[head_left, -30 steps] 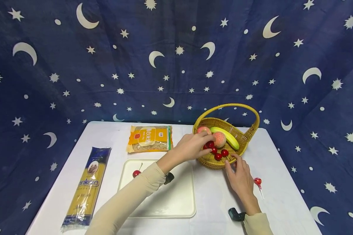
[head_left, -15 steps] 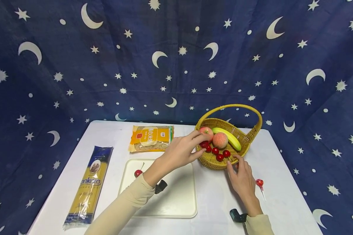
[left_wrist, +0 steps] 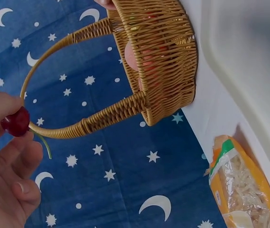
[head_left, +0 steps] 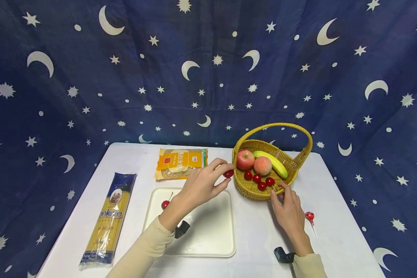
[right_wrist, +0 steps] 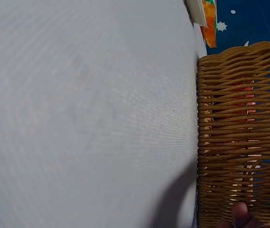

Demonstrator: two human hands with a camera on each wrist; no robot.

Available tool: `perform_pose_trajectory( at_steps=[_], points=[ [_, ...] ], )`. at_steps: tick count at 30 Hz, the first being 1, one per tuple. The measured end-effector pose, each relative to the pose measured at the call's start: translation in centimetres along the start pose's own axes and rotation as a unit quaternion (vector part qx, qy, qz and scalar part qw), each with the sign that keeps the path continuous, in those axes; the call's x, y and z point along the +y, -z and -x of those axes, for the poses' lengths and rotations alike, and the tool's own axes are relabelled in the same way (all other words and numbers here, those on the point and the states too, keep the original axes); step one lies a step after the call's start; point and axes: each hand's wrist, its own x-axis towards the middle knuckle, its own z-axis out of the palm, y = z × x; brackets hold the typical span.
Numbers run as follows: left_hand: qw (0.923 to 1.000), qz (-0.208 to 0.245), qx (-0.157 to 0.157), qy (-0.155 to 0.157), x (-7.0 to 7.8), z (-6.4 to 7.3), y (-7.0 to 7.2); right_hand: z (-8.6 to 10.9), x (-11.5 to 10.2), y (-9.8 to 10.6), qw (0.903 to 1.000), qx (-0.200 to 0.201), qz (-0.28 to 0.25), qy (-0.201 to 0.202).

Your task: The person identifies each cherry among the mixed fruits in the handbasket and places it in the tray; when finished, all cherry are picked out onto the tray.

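Cherry (head_left: 228,173) with a green stem (left_wrist: 45,144) hangs pinched in the left hand (head_left: 205,184), in the air just outside the left side of the wicker basket (head_left: 252,194); the thumb lies along one side of it and fingers curl in on the other. The step in hand looks like shifting single cherries between basket and tray (head_left: 212,243); four cherries (head_left: 262,186) lie in the basket beside an apple (head_left: 245,160), a peach (head_left: 262,166) and a banana (head_left: 278,168), while another cherry (head_left: 165,204) lies on the tray, near its upper left corner; the next move seems to call for keeping the round fruit lightly but surely nipped, carrying it well above the tray's raised edge, and lowering it before the fingers part, since something so smooth could slip or roll. The left arm reaches forward across the tray, the wrist above it, the hand turned towards the basket; the right hand (head_left: 286,204) comes up from the near side, thumb against the outer wicker and forefinger bent at the rim, apparently gripping the basket to steady it, though how firmly I cannot tell; a lollipop (head_left: 309,216) lies on the table (head_left: 253,243) just beside that hand.
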Motion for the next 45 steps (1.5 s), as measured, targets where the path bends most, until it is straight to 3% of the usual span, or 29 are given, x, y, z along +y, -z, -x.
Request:
perform_pose_trajectory(
  at_steps=[12, 20, 25, 31, 41, 45],
  points=[
    [0.9998, -0.01, 0.0, 0.017, -1.2, 2.2, 0.6, -0.2, 0.0, 0.0, 1.0, 0.003, 0.0, 0.002],
    [0.9985, -0.035, -0.029, 0.032, -3.3, 5.4, 1.4, -0.1, -0.2, 0.0, 1.0, -0.002, 0.002, -0.003],
    [0.9954, -0.062, -0.061, 0.041, -4.6, 7.6, 1.5, -0.1, -0.2, 0.0, 1.0, 0.001, 0.001, -0.004],
    [0.9877, -0.076, -0.123, 0.059, -5.4, 9.9, 1.1, -0.1, -0.2, 0.0, 1.0, 0.001, -0.003, -0.007],
    [0.9783, -0.063, -0.176, 0.089, -6.6, 11.5, 0.2, 0.0, -0.1, -0.1, 1.0, 0.007, -0.001, -0.005],
    [0.9704, -0.064, -0.215, 0.089, -7.0, 12.0, -0.7, 0.0, -0.1, -0.1, 1.0, 0.006, 0.0, -0.005]
  ],
)
